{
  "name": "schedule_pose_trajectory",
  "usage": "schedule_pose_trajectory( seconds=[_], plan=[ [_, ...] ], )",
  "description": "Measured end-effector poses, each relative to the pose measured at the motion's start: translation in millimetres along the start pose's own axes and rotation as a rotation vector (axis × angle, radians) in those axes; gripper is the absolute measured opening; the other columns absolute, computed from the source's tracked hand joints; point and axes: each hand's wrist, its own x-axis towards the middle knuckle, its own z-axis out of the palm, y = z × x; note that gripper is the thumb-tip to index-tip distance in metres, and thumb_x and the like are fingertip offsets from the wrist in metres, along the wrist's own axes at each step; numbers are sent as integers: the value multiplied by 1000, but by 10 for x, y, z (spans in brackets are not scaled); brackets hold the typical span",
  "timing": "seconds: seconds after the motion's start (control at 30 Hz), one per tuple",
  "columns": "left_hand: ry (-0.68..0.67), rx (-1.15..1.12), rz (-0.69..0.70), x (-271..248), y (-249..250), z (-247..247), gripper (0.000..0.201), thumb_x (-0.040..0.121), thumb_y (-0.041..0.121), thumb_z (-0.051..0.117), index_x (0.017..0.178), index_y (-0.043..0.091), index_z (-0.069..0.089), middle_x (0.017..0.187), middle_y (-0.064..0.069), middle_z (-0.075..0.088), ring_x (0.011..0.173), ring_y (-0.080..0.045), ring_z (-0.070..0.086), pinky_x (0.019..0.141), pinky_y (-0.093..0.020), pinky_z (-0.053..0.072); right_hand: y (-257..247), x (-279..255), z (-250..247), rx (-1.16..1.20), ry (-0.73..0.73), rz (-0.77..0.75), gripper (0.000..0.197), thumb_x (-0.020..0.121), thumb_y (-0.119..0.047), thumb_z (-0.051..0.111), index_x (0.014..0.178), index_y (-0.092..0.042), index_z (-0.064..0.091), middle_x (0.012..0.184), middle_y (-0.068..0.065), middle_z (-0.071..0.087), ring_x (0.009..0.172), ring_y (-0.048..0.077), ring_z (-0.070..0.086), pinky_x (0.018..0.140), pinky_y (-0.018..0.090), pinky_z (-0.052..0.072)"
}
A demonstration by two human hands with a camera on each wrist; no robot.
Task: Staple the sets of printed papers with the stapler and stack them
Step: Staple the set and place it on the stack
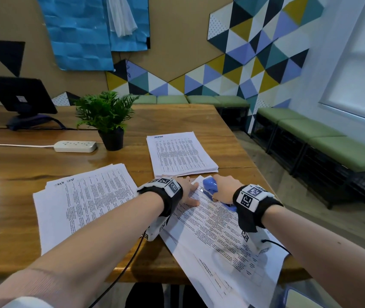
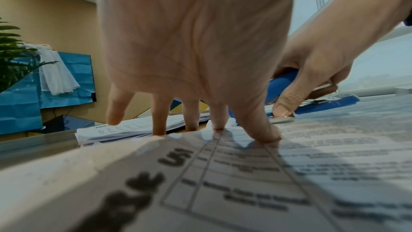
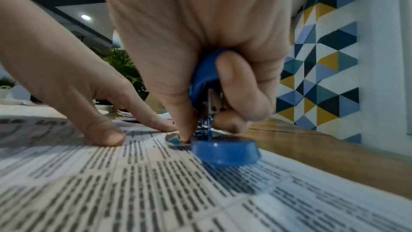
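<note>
If our left hand [image 1: 187,193] eases off, the sheets of the paper set [image 1: 219,227] may slide apart and the staple could catch them skewed. That hand lies flat, fingers spread, pressing the set onto the desk [image 1: 10,196]. Our right hand [image 1: 225,185] is wrapped round the blue stapler [image 1: 209,185] at the set's top corner.

Stapler [image 1: 210,186] blue, metal parts silver. Paper set [image 1: 217,227] under stapler: white, black printed table grid. Counter [image 1: 10,218] warm brown woodgrain. Wall [image 1: 255,63] behind counter: triangle mosaic of blue, teal, mustard, black, white. Potted fern [image 1: 106,110] green, pot black.
</note>
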Motion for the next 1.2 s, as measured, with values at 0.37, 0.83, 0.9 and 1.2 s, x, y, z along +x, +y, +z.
schedule_pose_trajectory(
  seconds=[0.37,0.83,0.9,1.2],
  plan=[
    [21,6,-15,151,-39,71,79,91,65,37,154,28,6,163,-1,1,145,-28,25,111,-52,28,-49,74,110,63,28,23,45,93,-17,50,134,-9,34,122,17,57,110,35,58,76,36,43],
    [93,-36,-18,330,-84,186,80,89,66,39,150,19,19,159,-4,20,133,-33,42,102,-54,40,-101,148,149,79,23,35,46,94,-17,50,134,-5,30,126,18,56,114,36,57,82,36,45],
    [104,-36,-25,337,-81,199,79,89,66,39,149,17,21,158,-4,22,132,-32,43,100,-52,42,-122,159,150,64,23,37,48,95,-17,50,136,-4,28,128,19,55,115,36,56,86,37,46],
    [154,-34,-17,247,-54,169,77,92,60,39,150,14,21,158,-4,21,133,-30,42,102,-47,39,-223,286,96,77,19,51,46,94,-16,53,133,-5,31,129,19,55,118,35,55,88,37,46]
  ],
)
